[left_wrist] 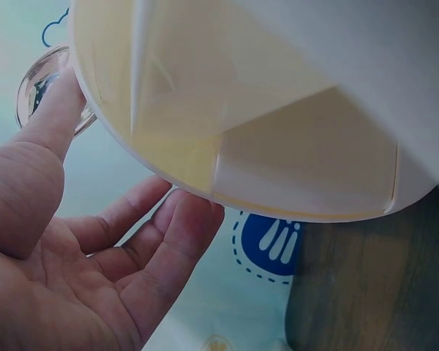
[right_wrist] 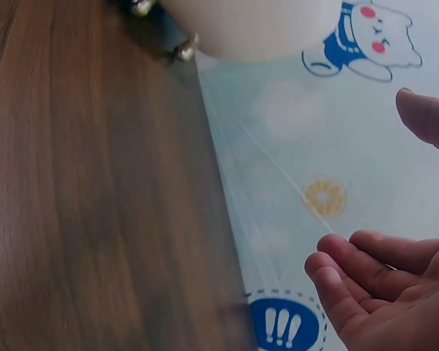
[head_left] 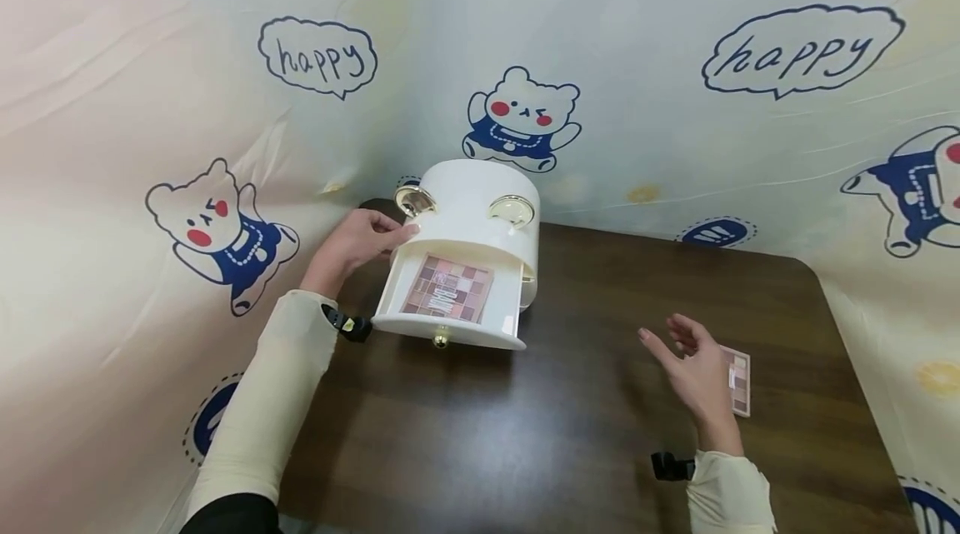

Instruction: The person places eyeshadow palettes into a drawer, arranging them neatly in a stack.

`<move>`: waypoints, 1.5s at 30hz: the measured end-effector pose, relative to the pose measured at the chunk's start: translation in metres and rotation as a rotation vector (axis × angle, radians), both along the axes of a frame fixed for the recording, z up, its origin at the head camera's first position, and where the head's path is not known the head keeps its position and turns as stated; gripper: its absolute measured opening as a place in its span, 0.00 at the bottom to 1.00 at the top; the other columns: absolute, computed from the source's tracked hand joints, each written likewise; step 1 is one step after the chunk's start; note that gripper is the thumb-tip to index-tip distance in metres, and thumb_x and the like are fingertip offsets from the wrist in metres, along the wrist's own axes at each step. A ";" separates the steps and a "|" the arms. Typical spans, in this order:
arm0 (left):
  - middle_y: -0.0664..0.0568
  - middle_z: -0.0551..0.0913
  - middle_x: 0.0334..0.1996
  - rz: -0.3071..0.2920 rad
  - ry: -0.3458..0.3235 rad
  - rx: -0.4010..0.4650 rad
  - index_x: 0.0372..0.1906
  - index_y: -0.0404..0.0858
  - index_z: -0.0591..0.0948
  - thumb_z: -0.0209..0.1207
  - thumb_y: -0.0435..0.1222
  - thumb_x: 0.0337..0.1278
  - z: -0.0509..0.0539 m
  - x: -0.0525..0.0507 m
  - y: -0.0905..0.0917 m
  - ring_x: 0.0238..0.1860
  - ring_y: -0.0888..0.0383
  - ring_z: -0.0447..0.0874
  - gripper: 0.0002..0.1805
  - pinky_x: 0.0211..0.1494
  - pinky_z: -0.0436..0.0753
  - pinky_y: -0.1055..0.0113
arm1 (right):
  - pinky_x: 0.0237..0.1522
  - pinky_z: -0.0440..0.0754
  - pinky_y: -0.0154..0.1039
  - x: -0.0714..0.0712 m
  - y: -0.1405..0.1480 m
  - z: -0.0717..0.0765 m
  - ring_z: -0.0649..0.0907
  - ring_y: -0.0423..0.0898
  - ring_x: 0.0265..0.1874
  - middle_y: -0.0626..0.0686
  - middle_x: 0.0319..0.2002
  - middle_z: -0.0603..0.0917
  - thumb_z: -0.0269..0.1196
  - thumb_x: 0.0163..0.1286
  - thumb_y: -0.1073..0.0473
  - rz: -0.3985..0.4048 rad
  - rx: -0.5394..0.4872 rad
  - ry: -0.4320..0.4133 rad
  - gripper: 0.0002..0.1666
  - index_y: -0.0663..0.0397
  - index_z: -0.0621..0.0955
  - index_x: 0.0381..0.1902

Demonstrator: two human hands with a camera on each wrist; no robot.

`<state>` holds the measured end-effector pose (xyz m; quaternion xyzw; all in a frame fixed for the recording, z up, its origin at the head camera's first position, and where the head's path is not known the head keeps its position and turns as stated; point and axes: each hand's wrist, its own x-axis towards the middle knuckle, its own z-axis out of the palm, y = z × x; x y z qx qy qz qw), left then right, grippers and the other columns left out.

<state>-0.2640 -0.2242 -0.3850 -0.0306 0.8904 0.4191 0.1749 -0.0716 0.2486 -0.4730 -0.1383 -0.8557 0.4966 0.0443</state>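
1. White storage box: closest object to the left wrist camera, on the desk, just right of the left hand. Likely light, stiff, slick plastic; brace by the side walls.
2. Drawer: pulled out, between the hands, nearer the left. Grasp by the gold knob.
3. Patterned palette: flat inside the drawer. Probably thin and breakable; hold by opposite edges.
4. Left hand: thumb and fingers spread, touching the box's edge.
5. Right hand: thumb apart from fingers, holding nothing.
6. Second palette: just right of the right hand, partly hidden.
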 end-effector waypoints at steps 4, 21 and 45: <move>0.41 0.78 0.54 0.011 0.001 0.014 0.58 0.34 0.79 0.67 0.64 0.50 -0.002 0.002 -0.004 0.53 0.43 0.79 0.43 0.55 0.81 0.52 | 0.64 0.69 0.58 0.002 0.005 -0.007 0.72 0.60 0.63 0.62 0.66 0.73 0.66 0.67 0.36 -0.041 0.000 -0.014 0.50 0.63 0.65 0.73; 0.41 0.78 0.53 -0.011 -0.005 0.025 0.58 0.34 0.79 0.68 0.65 0.49 -0.001 0.000 0.005 0.54 0.41 0.78 0.43 0.56 0.80 0.51 | 0.55 0.71 0.56 0.031 0.044 -0.049 0.75 0.62 0.56 0.68 0.58 0.77 0.70 0.60 0.33 -0.373 0.142 -0.076 0.53 0.68 0.71 0.68; 0.42 0.77 0.53 0.013 -0.017 0.008 0.58 0.35 0.79 0.67 0.64 0.51 -0.001 0.004 0.000 0.52 0.44 0.77 0.41 0.57 0.80 0.50 | 0.59 0.58 0.64 0.043 0.051 -0.080 0.65 0.78 0.54 0.83 0.50 0.68 0.73 0.51 0.29 -0.420 0.384 -0.243 0.67 0.89 0.64 0.56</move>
